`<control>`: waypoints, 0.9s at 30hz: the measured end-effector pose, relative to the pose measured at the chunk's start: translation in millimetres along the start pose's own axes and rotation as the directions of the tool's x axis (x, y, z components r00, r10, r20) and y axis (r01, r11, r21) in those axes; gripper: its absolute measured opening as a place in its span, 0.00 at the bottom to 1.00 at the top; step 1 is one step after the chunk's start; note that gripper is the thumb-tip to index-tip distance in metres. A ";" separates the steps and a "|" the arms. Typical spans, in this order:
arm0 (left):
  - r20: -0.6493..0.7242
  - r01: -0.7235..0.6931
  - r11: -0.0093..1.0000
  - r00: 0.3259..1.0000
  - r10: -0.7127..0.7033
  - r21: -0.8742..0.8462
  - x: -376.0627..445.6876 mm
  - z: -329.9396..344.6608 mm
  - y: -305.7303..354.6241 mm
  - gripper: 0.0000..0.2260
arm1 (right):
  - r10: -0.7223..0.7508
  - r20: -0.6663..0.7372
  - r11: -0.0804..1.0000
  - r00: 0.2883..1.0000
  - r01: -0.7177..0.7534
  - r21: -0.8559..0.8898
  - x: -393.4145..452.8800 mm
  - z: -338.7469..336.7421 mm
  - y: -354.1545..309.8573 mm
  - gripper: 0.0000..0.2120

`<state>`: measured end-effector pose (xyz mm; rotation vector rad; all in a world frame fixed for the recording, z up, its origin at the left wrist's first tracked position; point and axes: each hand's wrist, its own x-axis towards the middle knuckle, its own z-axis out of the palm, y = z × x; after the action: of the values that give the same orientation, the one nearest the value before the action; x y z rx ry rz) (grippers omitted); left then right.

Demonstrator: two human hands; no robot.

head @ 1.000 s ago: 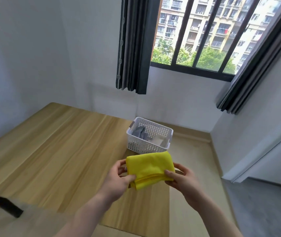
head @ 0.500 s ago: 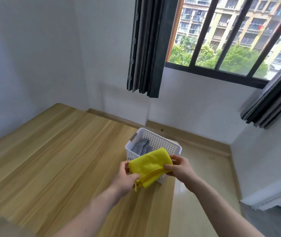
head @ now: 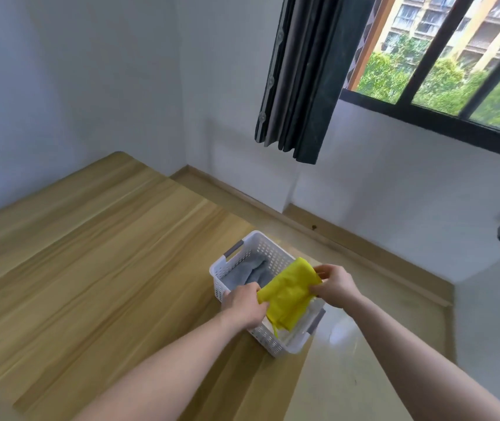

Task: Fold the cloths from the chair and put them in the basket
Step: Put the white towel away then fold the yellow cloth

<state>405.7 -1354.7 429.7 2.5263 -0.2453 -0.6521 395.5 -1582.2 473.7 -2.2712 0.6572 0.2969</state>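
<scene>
Between both hands, over the white basket [head: 244, 262], a folded yellow cloth [head: 288, 294] is pinched by the left hand [head: 247, 305] fingers and the right hand [head: 335, 287] fingers.

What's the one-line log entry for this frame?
phase: placing | folded yellow cloth: held over white perforated plastic basket | left hand: gripping | right hand: pinching

Basket [head: 244, 259] sits at table [head: 97, 268] right edge, mouth open upward. Grey cloth [head: 250, 273] fills its far-left part; yellow cloth [head: 288, 294] and both hands, left [head: 244, 305] and right [head: 335, 288], cover the rest. Wide bare tabletop left of basket. Wall and curtain [head: 299, 77] stand well behind.
</scene>
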 end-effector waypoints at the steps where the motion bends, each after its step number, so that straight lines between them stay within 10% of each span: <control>1: -0.006 -0.005 0.995 1.000 0.006 0.102 9.6 4.9 4.0 0.12 | -0.020 0.028 0.998 0.999 0.021 -0.053 12.4 2.1 2.7 0.22; 7: 0.105 -0.029 0.875 0.994 -0.025 0.484 47.6 29.6 20.8 0.14 | -0.053 0.220 0.924 0.974 0.131 -0.359 61.7 27.2 22.6 0.13; 17: 0.225 0.017 0.871 0.963 -0.145 0.491 72.1 57.9 23.5 0.09 | -0.058 0.327 0.688 0.943 0.276 -0.672 81.5 54.9 43.9 0.13; 27: 0.261 -0.029 0.851 0.957 -0.128 0.524 64.3 57.7 27.2 0.25 | -0.109 0.290 0.625 0.951 0.292 -0.724 73.5 60.5 43.8 0.18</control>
<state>431.8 -1421.8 374.8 2.9524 -0.5259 -1.1048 432.8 -1592.0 376.3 -3.0214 0.1286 0.8352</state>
